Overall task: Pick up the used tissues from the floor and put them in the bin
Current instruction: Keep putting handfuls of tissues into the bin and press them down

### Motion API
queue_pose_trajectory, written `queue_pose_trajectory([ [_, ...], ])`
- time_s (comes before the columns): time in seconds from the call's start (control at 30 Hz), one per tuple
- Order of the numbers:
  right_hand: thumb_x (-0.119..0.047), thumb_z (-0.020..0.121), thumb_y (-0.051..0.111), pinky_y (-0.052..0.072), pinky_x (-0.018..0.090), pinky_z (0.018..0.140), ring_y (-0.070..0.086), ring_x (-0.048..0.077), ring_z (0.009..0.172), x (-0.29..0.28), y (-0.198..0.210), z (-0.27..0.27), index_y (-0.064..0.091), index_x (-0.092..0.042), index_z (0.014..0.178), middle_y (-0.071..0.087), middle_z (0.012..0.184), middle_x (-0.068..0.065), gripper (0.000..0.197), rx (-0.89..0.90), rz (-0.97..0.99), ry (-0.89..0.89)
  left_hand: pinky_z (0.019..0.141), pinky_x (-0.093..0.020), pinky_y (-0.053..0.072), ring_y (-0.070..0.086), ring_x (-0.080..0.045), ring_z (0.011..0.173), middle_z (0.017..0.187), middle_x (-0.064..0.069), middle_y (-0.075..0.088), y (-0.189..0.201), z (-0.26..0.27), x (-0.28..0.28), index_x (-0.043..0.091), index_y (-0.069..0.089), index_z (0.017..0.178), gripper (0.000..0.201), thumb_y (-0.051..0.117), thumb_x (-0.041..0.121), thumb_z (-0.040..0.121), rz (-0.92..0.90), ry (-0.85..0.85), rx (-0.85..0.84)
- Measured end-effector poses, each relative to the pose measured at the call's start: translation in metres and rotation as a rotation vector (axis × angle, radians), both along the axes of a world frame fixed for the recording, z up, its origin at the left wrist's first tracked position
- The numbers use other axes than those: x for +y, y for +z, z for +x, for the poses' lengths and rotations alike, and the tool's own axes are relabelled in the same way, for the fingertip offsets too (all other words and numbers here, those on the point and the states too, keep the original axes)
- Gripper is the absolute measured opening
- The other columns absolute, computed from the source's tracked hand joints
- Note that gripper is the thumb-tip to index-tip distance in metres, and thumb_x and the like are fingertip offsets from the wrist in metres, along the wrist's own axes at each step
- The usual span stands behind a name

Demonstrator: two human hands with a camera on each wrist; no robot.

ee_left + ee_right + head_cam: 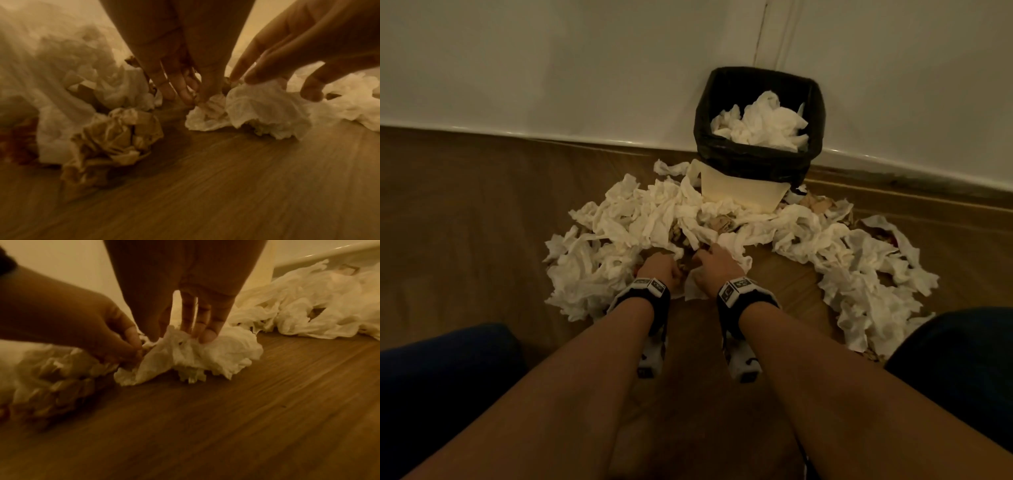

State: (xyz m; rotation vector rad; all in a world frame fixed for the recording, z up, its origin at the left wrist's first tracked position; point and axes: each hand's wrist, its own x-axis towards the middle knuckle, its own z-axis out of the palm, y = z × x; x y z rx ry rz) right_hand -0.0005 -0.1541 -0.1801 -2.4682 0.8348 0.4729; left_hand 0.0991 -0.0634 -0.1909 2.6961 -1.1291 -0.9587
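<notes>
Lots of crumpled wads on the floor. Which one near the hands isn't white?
The brown crumpled paper wad, lying on the wood floor just beside the left hand. Those around it are white tissues.

The wooden floor (465, 219) is carrying crumpled white tissues (619, 219) and brown paper scraps (115, 138) lying in an arc before the black-lined bin (739, 186), standing at the floor's wall edge.

Crumpled white tissues (619, 219) lay heaped in an arc on the wooden floor, close around the bin's front. Bin (743, 188): cream, black liner, upright against the wall, part-filled with white tissues.
</notes>
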Motion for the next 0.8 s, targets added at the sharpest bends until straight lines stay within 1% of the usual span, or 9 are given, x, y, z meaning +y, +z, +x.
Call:
queue_pose_trajectory([
  [0.07,-0.034,0.091,0.051,0.038,0.050,0.102,0.027,0.036,0.130,0.007,-0.006,-0.004,0.044,-0.023,0.129,0.024,0.141,0.011,0.041,0.085,-0.004,0.028,0.096,-0.034,0.043,0.049,-0.025,0.113,0.125,-0.010,0.045,-0.004,0.000,0.005,0.012,0.069,0.097,0.016,0.058,0.021,0.089,-0.034,-0.014,-0.002],
  [0.1,-0.036,0.089,0.051,0.037,0.051,0.101,0.024,0.036,0.131,0.011,-0.009,-0.007,0.045,-0.024,0.129,0.021,0.143,0.010,0.042,0.106,-0.007,0.019,0.095,-0.034,0.044,0.049,-0.026,0.112,0.129,-0.008,0.039,-0.005,-0.002,0.008,0.014,0.066,0.099,0.015,0.060,0.021,0.088,-0.061,0.013,-0.003],
  [0.2,-0.033,0.091,0.049,0.037,0.047,0.097,0.030,0.036,0.130,0.017,-0.015,-0.015,0.049,-0.019,0.126,0.022,0.145,0.010,0.038,0.106,-0.034,-0.013,0.078,-0.034,0.041,0.052,-0.030,0.105,0.131,-0.008,0.032,-0.008,-0.011,0.012,0.018,0.050,0.111,0.031,0.063,0.026,0.084,-0.154,0.112,-0.057],
  [0.33,-0.020,0.094,0.049,0.039,0.046,0.096,0.042,0.032,0.125,0.013,-0.015,-0.020,0.045,-0.013,0.129,0.028,0.142,0.011,0.037,0.141,0.009,-0.048,0.087,-0.040,0.041,0.045,-0.033,0.113,0.130,-0.008,0.032,-0.009,-0.015,0.011,0.031,0.043,0.120,0.047,0.062,0.041,0.078,-0.166,0.123,-0.061],
  [0.4,-0.016,0.095,0.046,0.040,0.045,0.097,0.045,0.029,0.121,0.009,-0.013,-0.019,0.047,-0.012,0.127,0.037,0.136,0.010,0.033,0.072,0.048,-0.133,0.093,-0.044,0.041,0.042,-0.037,0.116,0.132,-0.008,0.029,-0.010,-0.015,0.007,0.038,0.040,0.123,0.052,0.059,0.049,0.076,-0.102,0.084,-0.014],
  [0.5,-0.014,0.093,0.047,0.039,0.035,0.092,0.048,0.030,0.115,0.006,-0.008,-0.018,0.051,-0.006,0.118,0.048,0.125,0.015,0.026,-0.144,0.101,-0.294,0.100,-0.050,0.040,0.036,-0.041,0.122,0.134,-0.008,0.026,-0.011,-0.017,0.000,0.045,0.038,0.125,0.055,0.055,0.055,0.073,-0.057,0.036,0.035],
  [0.57,-0.017,0.094,0.044,0.035,0.030,0.086,0.051,0.032,0.111,0.004,-0.001,-0.020,0.054,-0.003,0.111,0.054,0.116,0.018,0.024,-0.224,0.127,-0.464,0.102,-0.051,0.039,0.033,-0.040,0.125,0.137,-0.008,0.023,-0.013,-0.020,-0.004,0.042,0.038,0.128,0.058,0.056,0.057,0.075,-0.036,0.013,0.055],
  [0.67,-0.026,0.097,0.040,0.037,0.028,0.091,0.052,0.032,0.115,-0.003,0.000,-0.022,0.058,-0.003,0.116,0.056,0.123,0.017,0.034,-0.273,0.320,-0.772,0.100,-0.044,0.041,0.038,-0.038,0.123,0.139,-0.009,0.020,-0.017,-0.026,-0.009,0.030,0.038,0.133,0.058,0.056,0.050,0.082,-0.010,-0.001,0.044],
  [0.8,-0.038,0.094,0.050,0.041,0.035,0.094,0.052,0.031,0.113,-0.015,0.001,-0.027,0.059,-0.003,0.115,0.054,0.131,0.016,0.042,-0.380,0.593,-1.109,0.093,-0.035,0.043,0.048,-0.033,0.111,0.136,-0.012,0.029,-0.020,-0.029,-0.010,0.016,0.051,0.122,0.036,0.056,0.028,0.089,-0.014,-0.012,0.066],
])
